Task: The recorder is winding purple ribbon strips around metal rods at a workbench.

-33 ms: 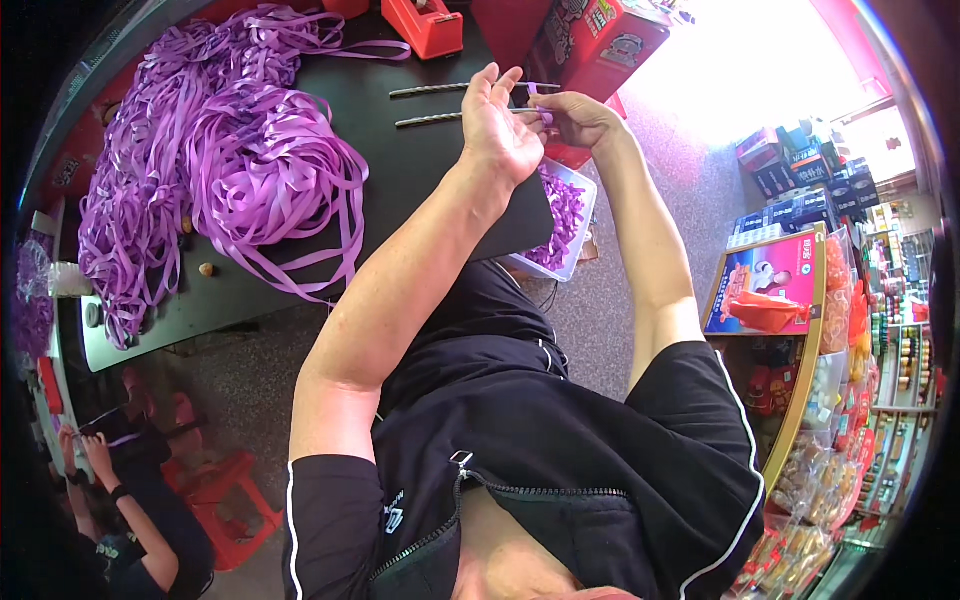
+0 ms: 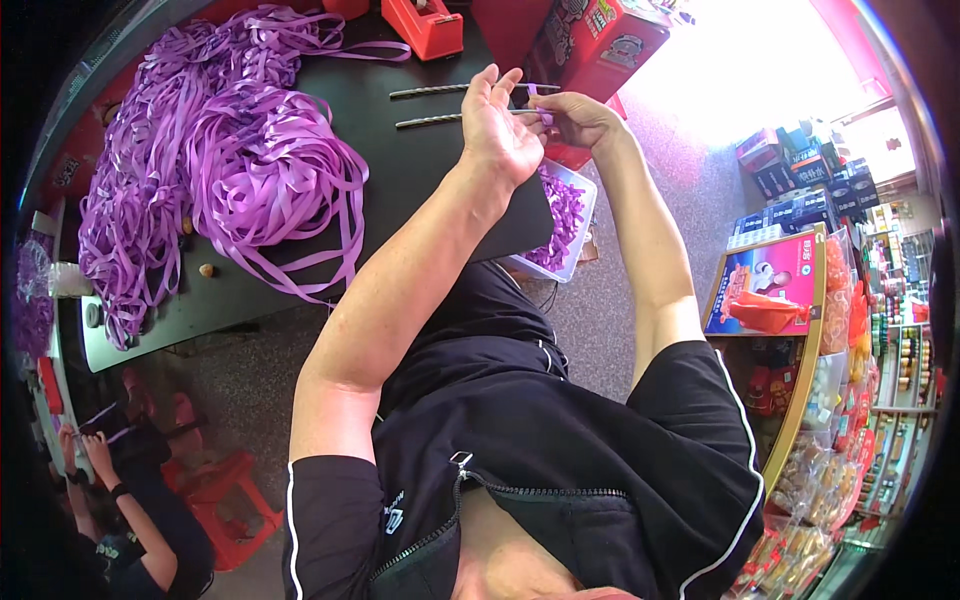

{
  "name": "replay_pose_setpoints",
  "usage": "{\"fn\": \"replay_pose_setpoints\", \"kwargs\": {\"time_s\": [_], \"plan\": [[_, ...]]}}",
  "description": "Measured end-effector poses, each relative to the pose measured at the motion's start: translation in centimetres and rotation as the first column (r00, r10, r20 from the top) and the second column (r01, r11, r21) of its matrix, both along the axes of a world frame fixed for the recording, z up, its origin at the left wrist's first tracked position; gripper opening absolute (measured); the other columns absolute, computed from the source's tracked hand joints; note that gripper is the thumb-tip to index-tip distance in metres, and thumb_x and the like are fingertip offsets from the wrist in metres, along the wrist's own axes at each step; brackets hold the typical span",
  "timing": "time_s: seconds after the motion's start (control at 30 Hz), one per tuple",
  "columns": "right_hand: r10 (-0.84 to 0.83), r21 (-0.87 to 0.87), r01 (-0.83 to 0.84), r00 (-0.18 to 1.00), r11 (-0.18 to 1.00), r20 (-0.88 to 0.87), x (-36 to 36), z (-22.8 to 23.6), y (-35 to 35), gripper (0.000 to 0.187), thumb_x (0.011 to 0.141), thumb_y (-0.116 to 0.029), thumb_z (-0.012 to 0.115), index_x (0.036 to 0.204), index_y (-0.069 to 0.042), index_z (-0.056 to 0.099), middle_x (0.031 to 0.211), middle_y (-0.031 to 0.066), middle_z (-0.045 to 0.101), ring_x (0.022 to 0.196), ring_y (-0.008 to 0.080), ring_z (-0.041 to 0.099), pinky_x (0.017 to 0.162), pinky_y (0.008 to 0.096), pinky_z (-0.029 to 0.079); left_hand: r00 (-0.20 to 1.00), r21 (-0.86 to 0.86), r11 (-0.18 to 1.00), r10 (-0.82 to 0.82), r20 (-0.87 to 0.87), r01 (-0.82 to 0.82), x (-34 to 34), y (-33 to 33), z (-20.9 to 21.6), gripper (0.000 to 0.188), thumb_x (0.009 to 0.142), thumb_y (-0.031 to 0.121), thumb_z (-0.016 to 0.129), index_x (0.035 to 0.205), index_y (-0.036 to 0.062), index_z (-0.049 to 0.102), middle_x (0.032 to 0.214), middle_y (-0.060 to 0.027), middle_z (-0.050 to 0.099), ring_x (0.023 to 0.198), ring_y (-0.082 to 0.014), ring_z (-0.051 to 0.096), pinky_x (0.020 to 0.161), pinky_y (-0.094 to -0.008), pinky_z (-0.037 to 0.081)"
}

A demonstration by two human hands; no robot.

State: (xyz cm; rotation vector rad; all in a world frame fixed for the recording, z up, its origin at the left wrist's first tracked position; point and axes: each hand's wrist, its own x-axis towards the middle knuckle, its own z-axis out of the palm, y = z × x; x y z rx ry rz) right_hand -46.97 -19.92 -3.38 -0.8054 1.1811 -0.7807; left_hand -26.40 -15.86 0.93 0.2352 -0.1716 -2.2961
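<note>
Two thin metal rods, the upper one (image 2: 428, 91) and the lower one (image 2: 428, 121), lie side by side over the table's right part, their left ends twisted like drill bits. A short purple ribbon (image 2: 546, 118) wraps about their right ends. My right hand (image 2: 583, 118) pinches this ribbon between thumb and fingers. Palm up, my left hand (image 2: 500, 135) covers the middle of the rods. Two of its fingers stretch up, apart; the others reach toward the ribbon and appear closed on it, though their tips are partly hidden.
Heaps of purple ribbon (image 2: 270, 180) cover the left of the dark table (image 2: 420, 180). An orange-red tape dispenser (image 2: 425, 28) stands at its far edge. A white bin (image 2: 590, 205) of small purple pieces sits below the right edge. Another person (image 2: 150, 530) works at lower left beside a red stool (image 2: 230, 510).
</note>
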Motion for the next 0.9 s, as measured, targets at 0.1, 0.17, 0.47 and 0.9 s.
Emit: {"fn": "replay_pose_setpoints", "kwargs": {"time_s": [0.1, 0.17, 0.47, 0.9], "plan": [[-0.038, -0.013, 0.037, 0.996, 0.999, -0.086, 0.9, 0.8, 0.4, 0.024, 0.081, -0.035, 0.069, 0.087, -0.012, 0.068, 0.081, -0.0021, 0.064, 0.068, 0.008, 0.052, 0.065, 0.0267, 0.038, 1.0, -0.001, 1.0, 0.005, 0.004, -0.005, 0.2, 0.0, -0.1, 0.061, 0.087, 0.05, 0.045, 0.138, 0.0178, 0.034, 0.144, -0.0403, -0.009, 0.14, -0.0458, -0.004, 0.112, -0.0476, -0.008], [-0.121, -0.047, 0.115, 0.978, 0.992, -0.17, 1.4, 1.6, 1.2, 0.027, 0.081, -0.037, 0.07, 0.088, -0.01, 0.068, 0.081, -0.0018, 0.064, 0.068, 0.0081, 0.052, 0.062, 0.0257, 0.038, 0.999, -0.01, 1.0, 0.001, 0.048, 0.0, 0.3, -0.2, -0.2, 0.059, 0.087, 0.047, 0.047, 0.137, 0.0174, 0.036, 0.144, -0.0407, -0.006, 0.14, -0.046, -0.001, 0.112, -0.0483, -0.006], [-0.287, -0.249, 0.254, 0.952, 0.935, -0.107, -0.4, 2.6, 1.1, 0.05, 0.086, -0.034, 0.066, 0.123, -0.003, 0.052, 0.111, 0.0122, 0.061, 0.092, 0.021, 0.061, 0.081, 0.0368, 0.052, 0.915, -0.269, 0.948, -0.053, 0.401, 0.172, 2.3, 5.4, 3.0, 0.055, 0.087, 0.031, 0.056, 0.135, 0.0085, 0.041, 0.139, -0.0204, 0.037, 0.127, -0.0299, 0.039, 0.108, -0.0403, 0.028], [-0.07, -0.22, 0.071, 0.997, 0.973, 0.013, 0.7, 2.1, 0.5, 0.042, 0.083, -0.006, 0.068, 0.121, -0.001, 0.052, 0.096, 0.009, 0.067, 0.087, 0.0173, 0.066, 0.075, 0.033, 0.055, 0.079, -0.479, 0.214, 0.85, 0.521, 0.851, 20.1, 17.2, -15.7, 0.03, 0.085, 0.023, 0.059, 0.114, 0.0141, 0.062, 0.135, -0.0072, 0.049, 0.129, -0.0274, 0.041, 0.11, -0.0484, 0.024]]}}
